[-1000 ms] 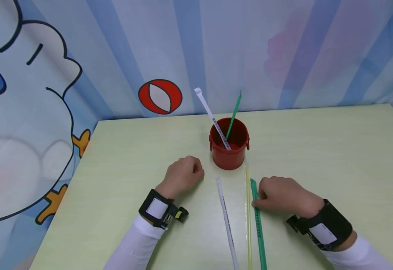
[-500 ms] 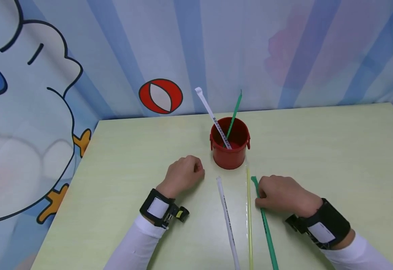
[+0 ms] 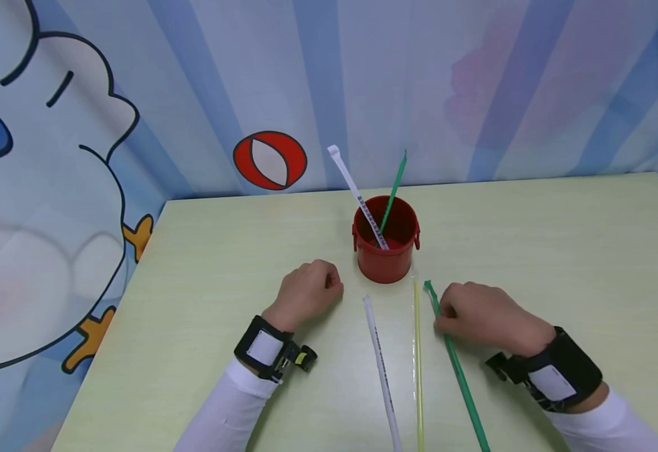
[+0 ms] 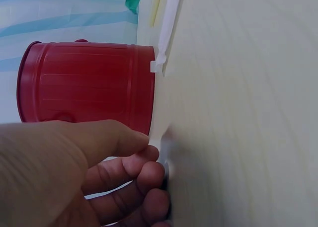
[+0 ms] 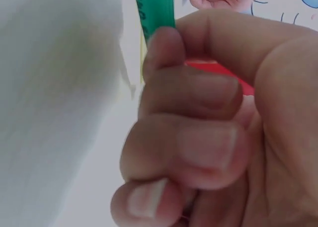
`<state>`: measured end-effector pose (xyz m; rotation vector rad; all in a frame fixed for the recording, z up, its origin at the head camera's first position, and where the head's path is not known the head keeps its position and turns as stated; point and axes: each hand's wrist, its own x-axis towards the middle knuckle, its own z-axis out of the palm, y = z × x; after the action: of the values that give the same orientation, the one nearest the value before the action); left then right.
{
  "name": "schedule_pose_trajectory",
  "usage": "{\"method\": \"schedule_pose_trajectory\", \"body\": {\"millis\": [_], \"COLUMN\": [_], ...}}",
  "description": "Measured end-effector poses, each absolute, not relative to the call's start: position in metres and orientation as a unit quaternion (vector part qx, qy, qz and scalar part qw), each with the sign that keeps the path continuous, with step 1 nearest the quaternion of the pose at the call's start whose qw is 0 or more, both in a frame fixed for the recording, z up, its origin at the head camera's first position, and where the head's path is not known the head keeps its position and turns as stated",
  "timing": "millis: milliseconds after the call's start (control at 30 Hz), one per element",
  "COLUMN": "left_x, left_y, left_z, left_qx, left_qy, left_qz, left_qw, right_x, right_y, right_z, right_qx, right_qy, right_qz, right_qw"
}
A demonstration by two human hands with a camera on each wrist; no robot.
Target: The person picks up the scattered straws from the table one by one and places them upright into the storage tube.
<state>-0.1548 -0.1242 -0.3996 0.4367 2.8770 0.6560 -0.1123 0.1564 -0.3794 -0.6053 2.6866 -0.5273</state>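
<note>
My right hand (image 3: 487,317) pinches a green paper-wrapped straw (image 3: 464,392) near its far end, thumb against forefinger. In the right wrist view the printed green wrapper (image 5: 158,8) sticks out past the curled fingers. The straw slants over the table, its near end running out of the head view. My left hand (image 3: 306,292) rests on the table left of the red bucket (image 3: 384,267), fingers loosely curled and holding nothing. Between the hands lie a white wrapped straw (image 3: 382,367) and a yellow straw (image 3: 418,364) in a clear sleeve.
A white wrapped straw (image 3: 347,177) and a green one (image 3: 397,181) lean inside the bucket. A small handle lug shows on each side of it. Behind the pale table (image 3: 560,251) hangs a blue striped backdrop (image 3: 397,75) with cartoon drawings.
My right hand has moved right and slightly forward with the green straw, which has come away from the yellow one and tilted, near end to the right. The left hand has stayed put.
</note>
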Motion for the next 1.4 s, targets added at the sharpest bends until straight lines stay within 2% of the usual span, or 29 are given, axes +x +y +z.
{"method": "schedule_pose_trajectory", "body": {"millis": [767, 1400], "left_x": [-0.155, -0.151], "left_y": [-0.123, -0.122], "left_z": [-0.399, -0.398], "left_qx": [0.144, 0.148], "left_qy": [0.961, 0.962], "left_qz": [0.221, 0.215], "left_qw": [0.085, 0.080], "right_x": [-0.132, -0.140], "right_y": [0.170, 0.180], "right_z": [-0.357, -0.304], "right_qx": [-0.195, -0.219], "right_qy": [0.945, 0.921], "right_qz": [-0.249, -0.289], "right_qw": [0.085, -0.141]}}
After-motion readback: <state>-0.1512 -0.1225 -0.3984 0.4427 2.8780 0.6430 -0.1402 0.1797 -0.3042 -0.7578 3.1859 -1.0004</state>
